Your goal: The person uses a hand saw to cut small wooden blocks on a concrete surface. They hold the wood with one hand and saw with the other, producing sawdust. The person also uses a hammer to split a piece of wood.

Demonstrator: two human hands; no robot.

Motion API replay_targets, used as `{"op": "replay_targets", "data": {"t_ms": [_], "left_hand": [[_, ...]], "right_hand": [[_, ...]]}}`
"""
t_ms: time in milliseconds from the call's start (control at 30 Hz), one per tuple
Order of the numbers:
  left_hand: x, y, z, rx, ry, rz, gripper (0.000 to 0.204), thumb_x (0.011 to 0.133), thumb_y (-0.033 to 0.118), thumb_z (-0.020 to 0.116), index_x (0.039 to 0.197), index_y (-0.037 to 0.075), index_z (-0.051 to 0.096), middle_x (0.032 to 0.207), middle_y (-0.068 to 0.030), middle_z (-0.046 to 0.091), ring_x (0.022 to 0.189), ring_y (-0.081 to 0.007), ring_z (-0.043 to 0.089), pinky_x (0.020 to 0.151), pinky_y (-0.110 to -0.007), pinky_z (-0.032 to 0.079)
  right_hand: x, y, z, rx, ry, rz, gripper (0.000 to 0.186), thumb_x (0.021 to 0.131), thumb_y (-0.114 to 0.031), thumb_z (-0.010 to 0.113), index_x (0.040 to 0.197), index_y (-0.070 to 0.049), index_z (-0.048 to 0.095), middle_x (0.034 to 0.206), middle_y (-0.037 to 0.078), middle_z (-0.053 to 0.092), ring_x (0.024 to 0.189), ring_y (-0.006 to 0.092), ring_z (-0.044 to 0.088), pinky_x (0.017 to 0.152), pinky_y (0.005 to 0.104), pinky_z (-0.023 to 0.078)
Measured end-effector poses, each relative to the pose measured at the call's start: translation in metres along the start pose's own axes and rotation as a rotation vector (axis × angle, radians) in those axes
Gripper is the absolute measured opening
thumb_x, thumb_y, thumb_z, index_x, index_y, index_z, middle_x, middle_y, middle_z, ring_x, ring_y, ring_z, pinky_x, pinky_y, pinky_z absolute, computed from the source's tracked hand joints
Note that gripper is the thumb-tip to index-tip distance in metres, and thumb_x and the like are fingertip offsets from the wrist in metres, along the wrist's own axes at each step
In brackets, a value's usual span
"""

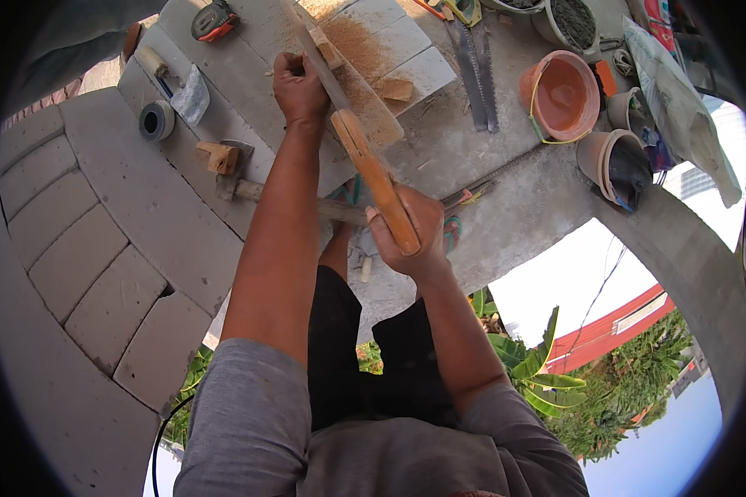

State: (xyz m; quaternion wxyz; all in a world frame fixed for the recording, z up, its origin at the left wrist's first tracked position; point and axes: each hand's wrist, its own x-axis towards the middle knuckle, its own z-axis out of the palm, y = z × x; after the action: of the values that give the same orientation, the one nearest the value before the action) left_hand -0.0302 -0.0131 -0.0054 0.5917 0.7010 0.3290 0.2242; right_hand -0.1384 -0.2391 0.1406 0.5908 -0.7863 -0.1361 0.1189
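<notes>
My right hand (pixel 413 228) is closed round the orange-brown wooden handle (pixel 371 170) of a handsaw. Its long metal blade (pixel 327 74) runs up and away past my left hand. The left hand (pixel 300 91) is curled beside the blade, fingers folded and thumb raised; what it grips is hidden. Just across the blade lies a small wood piece (pixel 326 48), next to brown sawdust (pixel 358 43) on a pale board. A wood offcut (pixel 396 89) rests further right. Under my left forearm lies a hammer-like tool (pixel 249 189) with a wooden handle, beside a wooden block (pixel 217 157).
A tape measure (pixel 214 21), a tape roll (pixel 156 121) and a clear plastic bag (pixel 191 95) lie at left. Two saw blades (pixel 475 79) lie right of the board. Beyond stand an orange bucket (pixel 559 95) and several other buckets. Grey blocks (pixel 116 298) line the left.
</notes>
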Motion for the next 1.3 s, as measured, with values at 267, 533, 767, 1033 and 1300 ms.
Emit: {"op": "replay_targets", "data": {"t_ms": [267,533,767,1033,1300], "left_hand": [[-0.006,0.007,0.007,-0.092,0.049,-0.038,0.024,0.107,0.016,0.069,0.09,0.006,0.055,0.084,-0.0028,0.07,0.074,-0.0083,0.063,0.068,-0.027,0.05],[-0.004,0.0,0.01,-0.046,0.08,-0.088,0.027,0.106,0.021,0.069,0.089,0.006,0.055,0.081,-0.0035,0.069,0.072,-0.0093,0.061,0.068,-0.029,0.05],[-0.003,-0.004,0.008,-0.061,0.082,-0.045,0.027,0.106,0.022,0.069,0.089,0.006,0.055,0.083,-0.0042,0.069,0.074,-0.0109,0.06,0.069,-0.029,0.05],[0.001,-0.009,0.003,-0.049,0.073,-0.077,0.029,0.106,0.023,0.069,0.088,0.006,0.054,0.085,-0.0042,0.069,0.074,-0.0103,0.059,0.071,-0.028,0.049],[-0.005,0.0,0.01,-0.056,0.029,-0.107,0.028,0.105,0.023,0.071,0.09,0.006,0.055,0.082,-0.0028,0.066,0.074,-0.0096,0.057,0.069,-0.028,0.048]], "right_hand": [[0.005,0.007,-0.017,0.003,-0.052,-0.016,0.013,0.082,-0.003,0.074,0.083,0.001,0.062,0.069,0.012,0.056,0.055,0.0279,0.057,0.054,0.0383,0.045],[-0.027,-0.024,-0.031,-0.178,-0.111,-0.026,0.013,0.082,-0.002,0.071,0.093,0.004,0.068,0.074,0.014,0.064,0.058,0.0288,0.063,0.056,0.0365,0.048],[-0.072,-0.038,-0.046,-0.148,-0.052,0.031,0.011,0.08,-0.002,0.072,0.081,-0.001,0.06,0.07,0.014,0.059,0.057,0.0339,0.063,0.055,0.0404,0.05],[-0.03,-0.041,-0.023,-0.126,-0.044,0.092,0.013,0.081,-0.003,0.072,0.091,0.004,0.067,0.074,0.016,0.064,0.059,0.0341,0.065,0.056,0.0392,0.051],[-0.023,-0.034,-0.033,-0.235,-0.123,0.066,0.012,0.076,-0.001,0.071,0.082,-0.001,0.06,0.068,0.015,0.059,0.056,0.0366,0.063,0.055,0.0428,0.051]]}}
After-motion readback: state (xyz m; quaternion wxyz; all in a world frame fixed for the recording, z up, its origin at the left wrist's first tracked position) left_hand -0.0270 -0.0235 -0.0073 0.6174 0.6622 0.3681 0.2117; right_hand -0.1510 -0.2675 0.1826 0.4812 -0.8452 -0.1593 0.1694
